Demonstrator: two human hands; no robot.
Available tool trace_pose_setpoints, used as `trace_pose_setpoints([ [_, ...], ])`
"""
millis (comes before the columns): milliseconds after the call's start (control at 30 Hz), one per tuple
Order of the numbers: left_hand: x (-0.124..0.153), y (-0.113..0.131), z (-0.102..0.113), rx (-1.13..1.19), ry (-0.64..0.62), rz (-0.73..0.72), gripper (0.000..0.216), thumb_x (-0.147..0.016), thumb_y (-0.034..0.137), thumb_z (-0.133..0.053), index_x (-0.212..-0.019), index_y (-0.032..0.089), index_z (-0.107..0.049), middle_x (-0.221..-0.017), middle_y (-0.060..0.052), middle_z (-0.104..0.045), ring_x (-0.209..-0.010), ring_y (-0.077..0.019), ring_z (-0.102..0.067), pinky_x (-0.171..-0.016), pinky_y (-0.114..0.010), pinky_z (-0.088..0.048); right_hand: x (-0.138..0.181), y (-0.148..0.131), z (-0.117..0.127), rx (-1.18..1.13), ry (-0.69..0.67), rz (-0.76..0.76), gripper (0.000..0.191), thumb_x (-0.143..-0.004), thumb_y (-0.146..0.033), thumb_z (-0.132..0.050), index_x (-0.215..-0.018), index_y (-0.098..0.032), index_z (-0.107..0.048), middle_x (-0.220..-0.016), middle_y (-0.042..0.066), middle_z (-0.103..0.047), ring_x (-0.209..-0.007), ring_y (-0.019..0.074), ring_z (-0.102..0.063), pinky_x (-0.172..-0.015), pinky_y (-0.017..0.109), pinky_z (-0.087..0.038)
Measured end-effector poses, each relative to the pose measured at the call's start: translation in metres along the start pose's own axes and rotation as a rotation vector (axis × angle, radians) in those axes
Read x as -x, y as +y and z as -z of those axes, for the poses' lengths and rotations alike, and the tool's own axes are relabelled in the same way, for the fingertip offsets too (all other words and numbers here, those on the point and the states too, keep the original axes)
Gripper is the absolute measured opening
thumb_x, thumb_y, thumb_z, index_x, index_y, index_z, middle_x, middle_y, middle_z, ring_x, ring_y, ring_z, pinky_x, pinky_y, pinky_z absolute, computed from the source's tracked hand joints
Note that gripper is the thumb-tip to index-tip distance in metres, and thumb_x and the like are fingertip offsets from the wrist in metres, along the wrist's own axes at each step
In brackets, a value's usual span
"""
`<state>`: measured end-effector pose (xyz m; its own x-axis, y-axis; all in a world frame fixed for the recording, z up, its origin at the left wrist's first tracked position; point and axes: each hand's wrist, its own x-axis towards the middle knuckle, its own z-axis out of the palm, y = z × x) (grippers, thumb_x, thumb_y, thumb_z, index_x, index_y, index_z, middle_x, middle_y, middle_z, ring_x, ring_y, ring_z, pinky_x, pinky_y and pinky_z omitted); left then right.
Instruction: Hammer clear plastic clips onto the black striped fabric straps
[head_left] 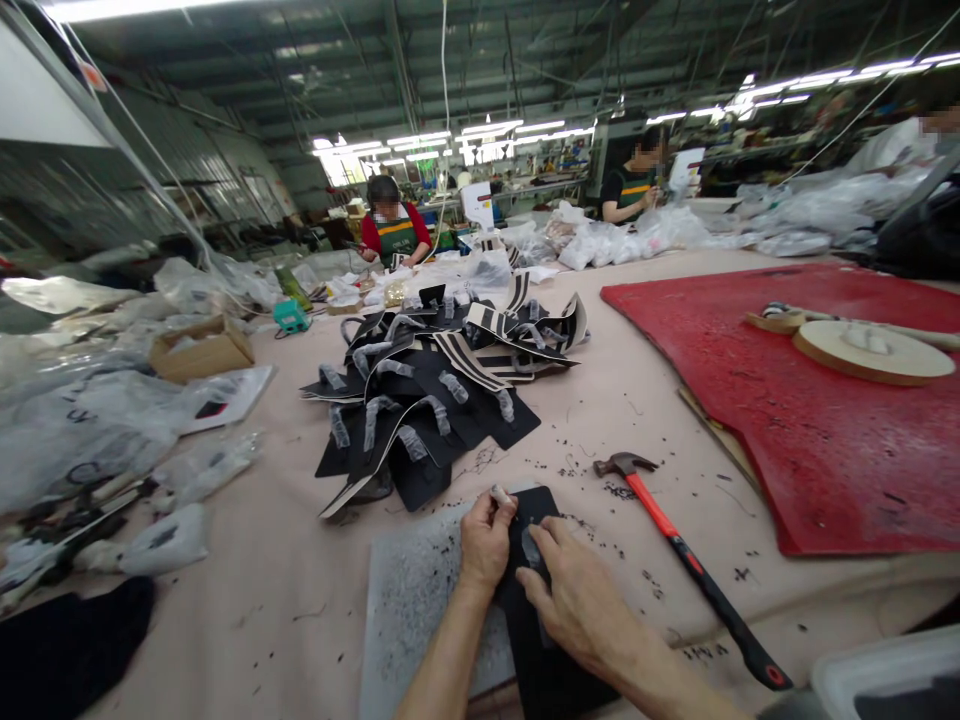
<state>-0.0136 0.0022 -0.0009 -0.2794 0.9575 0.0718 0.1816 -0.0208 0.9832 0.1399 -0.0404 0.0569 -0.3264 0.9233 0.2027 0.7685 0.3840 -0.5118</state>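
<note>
Right hand [574,590] on black piece [541,655], hammer [679,555] beside

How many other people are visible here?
3: a person in red sleeves and green apron at back left, a person in a dark top at back centre, a person in white at far right. Others may be hidden.

A wide pale pink table [300,560] carries everything; at its middle sits a loose pile of black pieces [427,400] with grey straps; a red mat [810,420] covers the right side; 1 hammer [675,545] with a red and black handle lies just beside the mat, among black crumbs [622,492]; a grey pad [420,600] lies at the near edge with 1 black sheet [551,670] across it; at the left lie a cardboard box [201,350], plastic bags [82,430] and a black cloth [67,650].
</note>
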Motion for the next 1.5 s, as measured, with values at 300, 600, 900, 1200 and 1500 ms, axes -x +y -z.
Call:
trace_pose_setpoints([
  [300, -0.009, 0.002, -0.003, 0.184, -0.071, 0.104, 0.031, -0.079, 0.04, -0.071, -0.096, 0.014, -0.071, -0.087, -0.009, -0.078, -0.082, -0.0232, -0.073, -0.076, -0.032, -0.056, 0.012, 0.016, -0.035, 0.015, 0.087, -0.032, 0.022, -0.096, -0.036, -0.048, -0.107, -0.021, -0.061, -0.109, 0.012, -0.066, -0.095, 0.0264, -0.066, -0.08, 0.039, -0.053],
  [600, -0.005, 0.003, -0.004, 0.066, -0.078, 0.061, 0.025, -0.084, 0.035, -0.065, -0.098, 0.016, -0.072, -0.091, -0.008, -0.079, -0.087, -0.0233, -0.073, -0.079, -0.032, -0.056, 0.011, 0.015, -0.034, -0.078, 0.077, -0.051, 0.024, -0.096, -0.034, -0.048, -0.113, -0.021, -0.06, -0.115, 0.011, -0.064, -0.096, 0.026, -0.065, -0.079, 0.04, -0.052],
  [900, -0.002, 0.004, -0.008, -0.073, -0.064, -0.007, 0.021, -0.085, 0.035, -0.063, -0.094, 0.018, -0.073, -0.092, -0.006, -0.078, -0.084, -0.0217, -0.072, -0.08, -0.03, -0.055, 0.011, 0.017, -0.026, -0.135, 0.022, -0.038, 0.031, -0.097, -0.037, -0.048, -0.119, -0.021, -0.061, -0.121, 0.012, -0.064, -0.104, 0.0272, -0.064, -0.086, 0.042, -0.053],
  [1200, 0.004, 0.01, -0.009, -0.172, -0.11, -0.151, 0.02, -0.085, 0.023, -0.059, -0.097, 0.021, -0.074, -0.096, -0.006, -0.078, -0.091, -0.0233, -0.072, -0.087, -0.033, -0.054, 0.025, 0.126, 0.027, 0.334, 0.123, -0.256, 0.036, -0.092, -0.038, -0.048, -0.113, -0.012, -0.058, -0.112, 0.021, -0.06, -0.1, 0.0378, -0.058, -0.083, 0.053, -0.049],
  [1500, -0.004, 0.01, -0.005, -0.179, -0.201, -0.219, 0.02, -0.087, 0.021, -0.055, -0.095, 0.02, -0.074, -0.091, -0.005, -0.077, -0.084, -0.0208, -0.07, -0.081, -0.03, -0.053, 0.013, 0.148, 0.066, -0.495, -0.252, -0.747, 0.011, -0.077, -0.033, -0.046, -0.074, -0.024, -0.041, -0.062, -0.002, -0.047, -0.05, 0.0142, -0.046, -0.048, 0.026, -0.039],
])
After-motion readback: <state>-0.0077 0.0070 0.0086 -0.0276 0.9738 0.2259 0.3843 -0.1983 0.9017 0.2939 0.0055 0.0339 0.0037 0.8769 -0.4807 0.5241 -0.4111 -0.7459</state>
